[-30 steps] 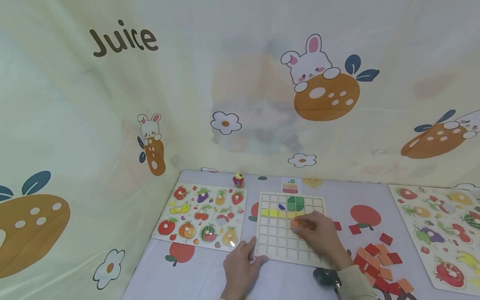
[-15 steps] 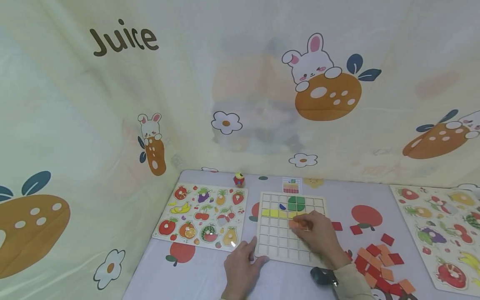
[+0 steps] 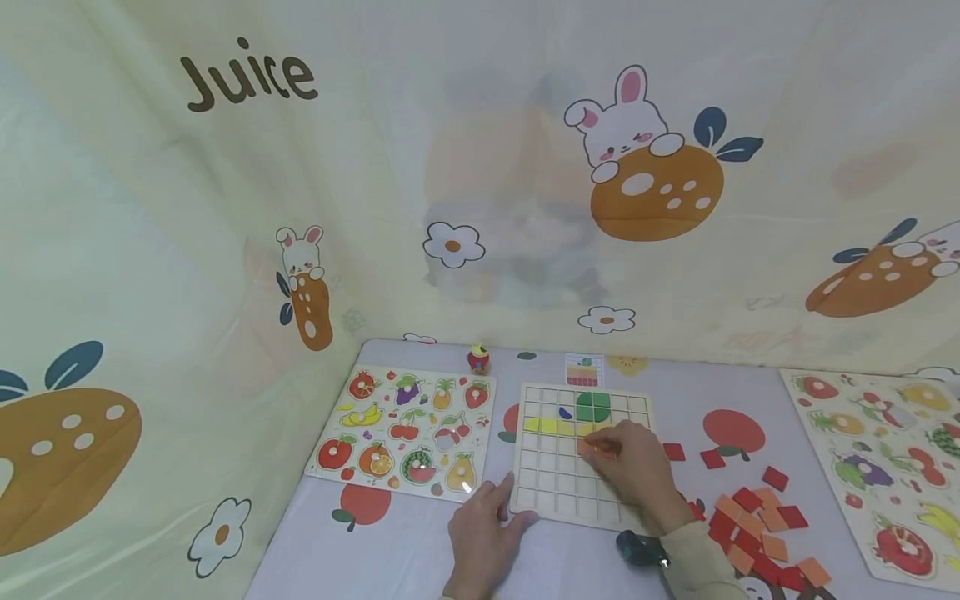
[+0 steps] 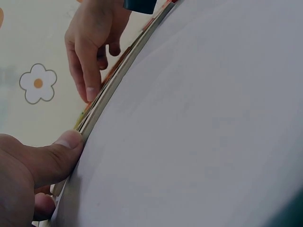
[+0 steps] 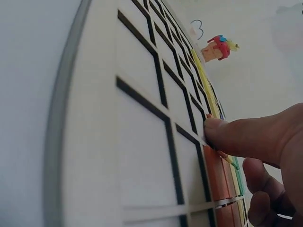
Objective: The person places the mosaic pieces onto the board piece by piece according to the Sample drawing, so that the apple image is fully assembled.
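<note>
A pale wooden grid board [image 3: 551, 475] lies on the table, with a yellow row, a green patch and a small blue piece in its far cells. My right hand [image 3: 600, 450] rests on the board's middle right. Its straight fingertip [image 5: 222, 132] presses the edge of orange tiles [image 5: 218, 177] set in the grid [image 5: 142, 99] just below the yellow row. My left hand [image 3: 504, 510] lies on the table at the board's near-left corner, its thumb [image 4: 64, 144] against the board's edge [image 4: 111, 87]. The right hand's palm hides the cells beneath it.
A fruit peg puzzle [image 3: 405, 433] lies left of the board and another [image 3: 877, 458] at the far right. A heap of red and orange tiles [image 3: 757, 525] sits right of the board. A small toy figure [image 3: 477, 358] and a pattern card [image 3: 582, 370] stand behind it.
My right hand has edged slightly away from me, toward the yellow row, still on the orange tiles. The left hand has stayed at the corner.
</note>
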`<state>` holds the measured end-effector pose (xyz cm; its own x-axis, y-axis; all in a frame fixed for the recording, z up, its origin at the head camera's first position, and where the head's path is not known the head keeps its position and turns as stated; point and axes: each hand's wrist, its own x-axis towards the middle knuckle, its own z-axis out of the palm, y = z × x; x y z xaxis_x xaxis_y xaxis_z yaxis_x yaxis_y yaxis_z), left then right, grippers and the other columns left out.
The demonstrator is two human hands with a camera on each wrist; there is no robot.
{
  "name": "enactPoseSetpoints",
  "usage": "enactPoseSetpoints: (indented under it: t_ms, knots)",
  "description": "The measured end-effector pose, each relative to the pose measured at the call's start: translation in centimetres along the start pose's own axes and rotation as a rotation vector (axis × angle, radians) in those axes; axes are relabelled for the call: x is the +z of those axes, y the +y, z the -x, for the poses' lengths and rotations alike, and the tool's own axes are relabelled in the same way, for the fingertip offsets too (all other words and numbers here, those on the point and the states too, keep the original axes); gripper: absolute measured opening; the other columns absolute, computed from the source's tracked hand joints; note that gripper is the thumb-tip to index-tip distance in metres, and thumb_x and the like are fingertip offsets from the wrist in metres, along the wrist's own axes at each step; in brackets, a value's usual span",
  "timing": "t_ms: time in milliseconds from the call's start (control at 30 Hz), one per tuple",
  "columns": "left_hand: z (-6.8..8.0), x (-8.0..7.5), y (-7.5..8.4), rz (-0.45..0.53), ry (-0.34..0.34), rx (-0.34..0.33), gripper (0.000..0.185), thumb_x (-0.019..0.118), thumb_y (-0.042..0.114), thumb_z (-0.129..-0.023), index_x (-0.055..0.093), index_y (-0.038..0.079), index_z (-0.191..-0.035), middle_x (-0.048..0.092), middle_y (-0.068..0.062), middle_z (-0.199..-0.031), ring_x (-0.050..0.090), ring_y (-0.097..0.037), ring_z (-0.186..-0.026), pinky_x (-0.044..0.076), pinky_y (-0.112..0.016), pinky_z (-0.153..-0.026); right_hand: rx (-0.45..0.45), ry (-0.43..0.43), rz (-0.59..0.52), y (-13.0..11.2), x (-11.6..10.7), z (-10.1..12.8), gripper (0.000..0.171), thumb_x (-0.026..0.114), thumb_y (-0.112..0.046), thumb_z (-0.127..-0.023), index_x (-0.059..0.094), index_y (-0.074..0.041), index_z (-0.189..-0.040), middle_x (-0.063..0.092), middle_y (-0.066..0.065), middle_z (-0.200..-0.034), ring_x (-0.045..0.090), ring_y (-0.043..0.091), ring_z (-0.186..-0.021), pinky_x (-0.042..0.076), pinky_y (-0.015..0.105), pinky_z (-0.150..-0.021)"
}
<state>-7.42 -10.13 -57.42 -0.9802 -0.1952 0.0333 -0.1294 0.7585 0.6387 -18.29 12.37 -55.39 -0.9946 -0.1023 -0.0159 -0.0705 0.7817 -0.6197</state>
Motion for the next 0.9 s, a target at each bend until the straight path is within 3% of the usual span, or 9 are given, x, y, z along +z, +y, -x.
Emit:
enactPoseSetpoints:
  t_ms: [300,533,700,833,900]
  knots:
    - [0.1,-0.2,0.2,0.0,0.001,-0.005,0.069,0.09,0.049,-0.079,0.071,0.023,-0.14,0.044,0.017,-0.073,0.033,0.0,-0.062,0.027,-0.02,-0.06,0.026,-0.042,-0.02,-0.1,-0.2,-0.1,0.03,0.089,-0.031,-0.088,0.084,-0.015,-0.113,0.069,0.0,-0.094,0.059,0.019,-0.088,0.048,0.032,-0.076]
    - [0.2,-0.2,0.2,0.004,0.022,0.019,0.067,0.09,0.047,-0.078,0.072,0.021,-0.138,0.044,0.016,-0.071,0.032,0.0,-0.06,0.027,-0.02,-0.059,0.079,-0.003,-0.132,0.8,-1.7,0.7,0.034,0.085,-0.034,-0.091,0.081,-0.016,-0.119,0.072,0.006,-0.11,0.059,0.024,-0.096,0.05,0.032,-0.076]
    - [0.2,-0.2,0.3,-0.001,0.05,0.042,0.067,0.091,0.046,-0.078,0.073,0.019,-0.136,0.044,0.015,-0.071,0.031,0.001,-0.06,0.026,-0.02,-0.058,0.044,0.04,-0.083,3.0,-4.3,1.6,0.034,0.083,-0.035,-0.092,0.08,-0.013,-0.118,0.076,0.011,-0.111,0.062,0.025,-0.095,0.052,0.032,-0.072]
    - [0.2,-0.2,0.4,0.002,0.031,0.023,0.067,0.091,0.046,-0.078,0.072,0.02,-0.137,0.044,0.015,-0.071,0.032,0.0,-0.06,0.027,-0.02,-0.059,0.082,0.024,-0.049,5.9,-6.7,2.9,0.04,0.083,-0.033,-0.093,0.077,-0.009,-0.125,0.078,0.014,-0.112,0.064,0.024,-0.083,0.053,0.03,-0.061]
    - [0.2,-0.3,0.4,0.003,0.02,0.005,0.067,0.09,0.047,-0.079,0.072,0.021,-0.138,0.044,0.016,-0.072,0.032,0.0,-0.061,0.027,-0.02,-0.06,0.128,0.023,-0.016,7.4,-7.8,3.6,0.044,0.082,-0.033,-0.093,0.075,-0.007,-0.128,0.078,0.016,-0.113,0.065,0.025,-0.084,0.054,0.032,-0.061]
